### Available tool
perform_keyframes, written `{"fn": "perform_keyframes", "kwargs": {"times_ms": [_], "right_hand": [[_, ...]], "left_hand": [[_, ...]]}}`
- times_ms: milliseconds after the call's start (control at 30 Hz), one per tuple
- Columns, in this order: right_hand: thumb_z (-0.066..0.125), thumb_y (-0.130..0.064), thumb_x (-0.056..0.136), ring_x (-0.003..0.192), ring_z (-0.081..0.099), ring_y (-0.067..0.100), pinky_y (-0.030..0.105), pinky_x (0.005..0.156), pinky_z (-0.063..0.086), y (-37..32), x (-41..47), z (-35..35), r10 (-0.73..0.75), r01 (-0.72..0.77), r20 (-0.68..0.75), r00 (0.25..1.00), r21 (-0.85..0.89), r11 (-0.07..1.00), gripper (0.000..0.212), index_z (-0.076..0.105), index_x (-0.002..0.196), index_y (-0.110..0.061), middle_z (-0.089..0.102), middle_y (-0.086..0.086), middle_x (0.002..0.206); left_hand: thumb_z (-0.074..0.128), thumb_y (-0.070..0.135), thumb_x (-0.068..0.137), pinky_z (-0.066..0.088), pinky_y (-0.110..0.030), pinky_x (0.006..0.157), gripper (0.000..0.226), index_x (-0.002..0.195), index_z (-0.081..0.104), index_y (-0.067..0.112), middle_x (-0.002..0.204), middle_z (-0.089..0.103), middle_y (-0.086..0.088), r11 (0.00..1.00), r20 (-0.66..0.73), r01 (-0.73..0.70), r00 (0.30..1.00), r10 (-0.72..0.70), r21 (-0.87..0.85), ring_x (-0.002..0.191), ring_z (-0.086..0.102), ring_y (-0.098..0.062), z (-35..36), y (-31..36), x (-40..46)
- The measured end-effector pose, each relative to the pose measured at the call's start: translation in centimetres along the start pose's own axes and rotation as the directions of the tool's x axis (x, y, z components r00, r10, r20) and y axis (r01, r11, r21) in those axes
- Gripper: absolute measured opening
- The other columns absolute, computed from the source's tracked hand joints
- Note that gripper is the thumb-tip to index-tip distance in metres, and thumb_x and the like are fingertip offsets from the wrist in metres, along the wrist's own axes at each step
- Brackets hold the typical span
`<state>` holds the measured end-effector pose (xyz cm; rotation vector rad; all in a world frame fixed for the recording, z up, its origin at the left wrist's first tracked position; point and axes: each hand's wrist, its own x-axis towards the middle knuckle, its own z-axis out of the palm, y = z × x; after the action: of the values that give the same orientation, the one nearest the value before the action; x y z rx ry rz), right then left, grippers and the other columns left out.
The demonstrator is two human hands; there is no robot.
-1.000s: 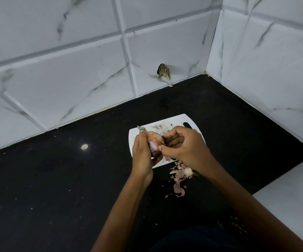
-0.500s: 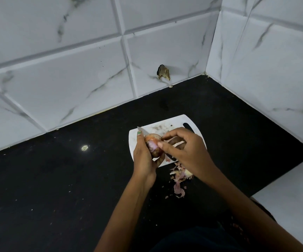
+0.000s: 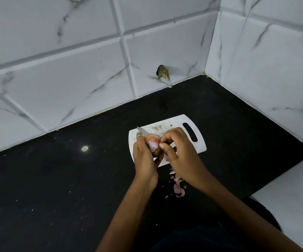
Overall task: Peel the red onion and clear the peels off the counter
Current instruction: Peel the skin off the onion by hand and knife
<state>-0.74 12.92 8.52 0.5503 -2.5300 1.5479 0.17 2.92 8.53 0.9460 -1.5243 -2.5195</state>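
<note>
My left hand grips a red onion just above the white cutting board. The onion shows orange outer skin at the top and purple flesh lower down. A knife blade tip sticks out past my left thumb; which hand holds the knife is hidden. My right hand pinches a bit of skin at the onion's right side with thumb and forefinger. A heap of pink peels lies on the black counter under my right wrist.
White marble-patterned tiled walls close the counter at the back and on the right, meeting in a corner. A broken spot marks the back wall. Small crumbs dot the counter on the left. A white surface lies at lower right.
My right hand's fingers have shifted on the onion, from covering its top to pinching skin at its right side. More purple flesh shows. My left hand has barely moved.
</note>
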Motion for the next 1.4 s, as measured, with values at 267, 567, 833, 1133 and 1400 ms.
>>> {"fn": "perform_keyframes", "kwargs": {"times_ms": [267, 567, 833, 1133, 1400], "right_hand": [[0.05, -0.009, 0.095, 0.072, 0.067, 0.011, 0.024, 0.06, 0.057, 1.4, 0.6, -0.4, 0.463, -0.423, -0.036, 0.886, 0.349, 0.836, 0.007, 0.057, 0.097, -0.008, 0.067, 0.008, 0.087], [0.06, -0.015, 0.091, 0.079, 0.066, 0.01, 0.039, 0.075, 0.057, 1.0, 1.0, -2.2, 0.263, -0.257, -0.028, 0.964, 0.132, 0.957, 0.012, 0.071, 0.091, -0.01, 0.069, -0.001, 0.083], [0.076, -0.009, 0.076, 0.084, 0.066, 0.009, 0.027, 0.073, 0.058, -1.0, 0.9, -2.7, -0.031, 0.022, 0.122, 0.992, 0.07, 0.997, 0.018, 0.071, 0.093, -0.009, 0.066, 0.002, 0.095], [0.074, -0.013, 0.076, 0.082, 0.067, 0.013, 0.036, 0.074, 0.057, -1.0, 1.0, -2.6, -0.073, 0.067, 0.111, 0.991, 0.063, 0.996, 0.015, 0.073, 0.089, -0.004, 0.07, 0.004, 0.086], [0.075, -0.006, 0.072, 0.073, 0.067, 0.014, 0.034, 0.07, 0.058, -1.2, 0.9, -2.5, -0.047, 0.046, 0.094, 0.994, 0.019, 0.999, 0.01, 0.072, 0.081, -0.003, 0.068, 0.004, 0.08]], "left_hand": [[0.039, 0.051, 0.098, 0.053, -0.026, 0.062, 0.042, 0.092, 0.062, 0.015, 0.068, 0.073, 0.006, 0.999, 0.078, 0.048, 0.996, -0.047, -0.017, 0.067, 0.066, -0.008, -0.1, 0.6, -0.4], [0.037, 0.056, 0.096, 0.051, -0.03, 0.069, 0.043, 0.096, 0.064, 0.022, 0.089, 0.07, 0.001, 0.997, 0.037, 0.017, 0.999, -0.019, 0.07, 0.076, 0.064, -0.011, -0.1, 0.6, -0.4], [0.035, 0.059, 0.095, 0.047, -0.03, 0.068, 0.052, 0.097, 0.066, 0.017, 0.089, 0.072, -0.003, 0.994, 0.018, 0.023, 1.0, -0.026, 0.11, 0.072, 0.064, -0.012, -0.2, 1.0, -0.5], [0.035, 0.057, 0.096, 0.041, -0.025, 0.055, 0.051, 0.091, 0.065, 0.015, 0.069, 0.067, 0.0, 0.994, 0.013, 0.029, 0.999, -0.03, 0.11, 0.049, 0.055, -0.007, -0.3, 1.1, -0.6], [0.036, 0.055, 0.096, 0.041, -0.024, 0.051, 0.051, 0.092, 0.064, 0.013, 0.075, 0.064, -0.004, 0.987, -0.001, 0.028, 1.0, -0.028, 0.157, 0.052, 0.055, -0.01, -0.4, 0.8, -0.3]]}}
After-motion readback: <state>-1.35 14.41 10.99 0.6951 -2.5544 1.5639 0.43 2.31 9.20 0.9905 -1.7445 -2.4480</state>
